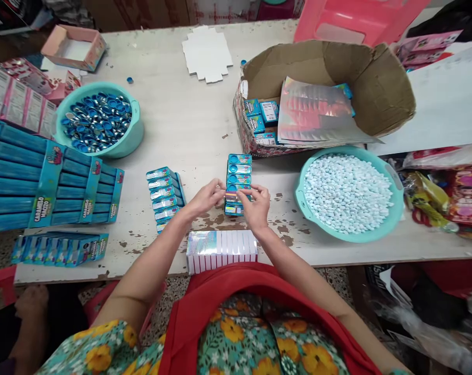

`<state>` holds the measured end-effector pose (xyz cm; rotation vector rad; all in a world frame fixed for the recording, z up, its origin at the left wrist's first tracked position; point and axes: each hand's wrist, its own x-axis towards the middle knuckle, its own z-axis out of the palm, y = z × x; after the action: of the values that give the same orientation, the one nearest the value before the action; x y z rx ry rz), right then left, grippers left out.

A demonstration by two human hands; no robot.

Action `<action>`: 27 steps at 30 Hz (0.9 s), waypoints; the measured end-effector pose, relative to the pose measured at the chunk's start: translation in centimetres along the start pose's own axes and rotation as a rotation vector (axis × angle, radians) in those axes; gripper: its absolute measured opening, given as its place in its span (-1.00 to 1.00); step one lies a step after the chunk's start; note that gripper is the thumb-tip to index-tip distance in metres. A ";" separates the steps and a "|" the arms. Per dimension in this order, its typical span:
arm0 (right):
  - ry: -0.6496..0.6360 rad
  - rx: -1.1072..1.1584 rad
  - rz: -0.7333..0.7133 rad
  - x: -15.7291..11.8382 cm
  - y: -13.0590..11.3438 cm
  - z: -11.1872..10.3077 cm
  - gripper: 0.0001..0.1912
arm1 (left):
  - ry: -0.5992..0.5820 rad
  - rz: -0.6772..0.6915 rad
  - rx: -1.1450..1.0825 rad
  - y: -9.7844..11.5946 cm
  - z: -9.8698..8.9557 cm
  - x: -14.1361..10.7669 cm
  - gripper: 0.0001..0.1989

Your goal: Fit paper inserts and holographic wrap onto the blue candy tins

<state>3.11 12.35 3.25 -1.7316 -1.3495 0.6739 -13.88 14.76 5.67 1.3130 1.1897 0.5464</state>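
In the middle of the table lies a column of small blue boxes (239,169) with round recesses on their faces. My left hand (210,197) is at the left edge of its lower part, fingers pinched together at a small box there. On the right side, my right hand (255,204) has thumb and fingers closed at the same box. What the fingertips hold is too small to make out. Left of my hands stands a slanted row of blue boxes (164,194). Nearest my body is a row of shiny white packs (222,250).
A turquoise basin (138,135) holds blue caps; another (351,237) holds pale pieces. Behind stands a cardboard box (380,88) with silvery sheets (314,112). Stacked blue cartons (44,182) fill the left. A white cutout (207,53) lies farther back. Another person's hand (32,302) shows lower left.
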 end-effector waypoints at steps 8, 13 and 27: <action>0.051 0.011 0.118 2.5 0.7 2.2 -0.89 | -0.032 0.039 0.133 -0.1 -1.5 4.0 -0.87; 0.048 0.058 0.157 1.5 1.8 2.5 -0.91 | -0.006 0.023 0.095 -2.2 -0.3 3.9 -0.86; 0.033 0.226 0.157 -2.0 2.1 -1.9 -0.73 | -0.062 -0.291 0.664 -7.7 2.9 -3.0 -0.67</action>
<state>5.14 9.72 2.26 -1.6690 -1.0776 0.8476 -14.71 9.03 -0.88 1.6462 1.5459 -0.1225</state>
